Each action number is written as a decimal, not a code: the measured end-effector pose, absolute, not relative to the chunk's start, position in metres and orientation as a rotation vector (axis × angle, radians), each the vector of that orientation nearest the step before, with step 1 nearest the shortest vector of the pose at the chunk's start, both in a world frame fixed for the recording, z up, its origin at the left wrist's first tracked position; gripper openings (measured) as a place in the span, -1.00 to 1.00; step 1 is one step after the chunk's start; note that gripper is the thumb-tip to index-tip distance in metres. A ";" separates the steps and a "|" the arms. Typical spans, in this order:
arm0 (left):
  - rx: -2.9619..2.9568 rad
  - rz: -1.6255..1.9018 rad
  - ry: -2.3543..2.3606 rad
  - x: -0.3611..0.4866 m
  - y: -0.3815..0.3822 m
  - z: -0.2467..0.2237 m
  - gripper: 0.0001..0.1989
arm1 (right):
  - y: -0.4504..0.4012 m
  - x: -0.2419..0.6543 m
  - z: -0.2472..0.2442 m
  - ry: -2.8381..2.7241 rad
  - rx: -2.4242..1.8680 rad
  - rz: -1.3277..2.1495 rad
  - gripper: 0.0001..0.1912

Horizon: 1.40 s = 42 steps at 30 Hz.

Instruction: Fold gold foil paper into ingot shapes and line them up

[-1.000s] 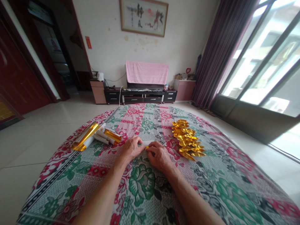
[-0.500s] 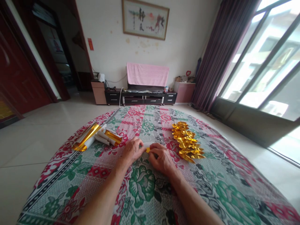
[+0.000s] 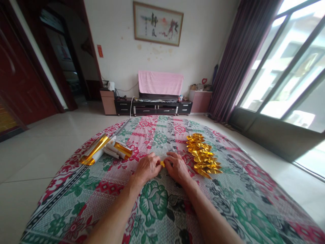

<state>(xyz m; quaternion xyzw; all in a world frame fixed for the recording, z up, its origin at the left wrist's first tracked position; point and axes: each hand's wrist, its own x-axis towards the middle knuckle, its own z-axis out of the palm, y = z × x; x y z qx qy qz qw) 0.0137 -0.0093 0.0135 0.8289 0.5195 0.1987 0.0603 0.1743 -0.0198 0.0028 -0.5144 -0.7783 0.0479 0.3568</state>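
Between my hands, over the flowered tablecloth [image 3: 153, 203], is a small piece of gold foil paper [image 3: 162, 164], mostly hidden by fingers; a pale edge shows behind it. My left hand [image 3: 148, 166] is closed, thumb and fingertips pinching the foil from the left. On the other side my right hand [image 3: 176, 166] curls its fingers and grips the same piece. Folded gold foil ingots [image 3: 203, 152] lie in stacked rows to the right of my hands. Off to the left are sheets of gold foil paper [image 3: 98, 149], partly rolled with white backs showing.
The round table's far edge faces a low black TV cabinet [image 3: 154, 110] with a pink cloth [image 3: 160, 82] over the television. A purple curtain [image 3: 233, 61] hangs by the windows at right. Tiled floor [image 3: 50, 149] surrounds the table.
Both hands have shifted slightly and their fingers have moved over the foil piece, the right hand's fingers reaching a little higher. The view has tilted slightly. The ingots and loose sheets have stayed put.
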 end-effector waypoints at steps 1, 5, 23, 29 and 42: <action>2.502 0.598 1.578 0.014 -0.010 0.014 -0.84 | -0.018 0.175 0.003 -2.012 -1.335 0.120 -0.79; 2.525 0.582 1.556 0.015 -0.010 0.016 -0.86 | -0.015 0.175 0.002 -2.066 -1.337 0.146 -0.64; 2.592 0.754 1.393 0.004 0.004 0.009 -0.73 | -0.028 0.168 0.015 -2.110 -1.171 0.078 -0.62; 2.608 0.790 1.320 0.002 0.008 0.004 -0.74 | -0.030 0.168 0.015 -2.267 -1.078 0.204 -0.71; 2.562 0.840 1.149 -0.007 0.010 0.006 -0.74 | -0.020 0.173 0.011 -2.322 -1.088 0.216 -0.90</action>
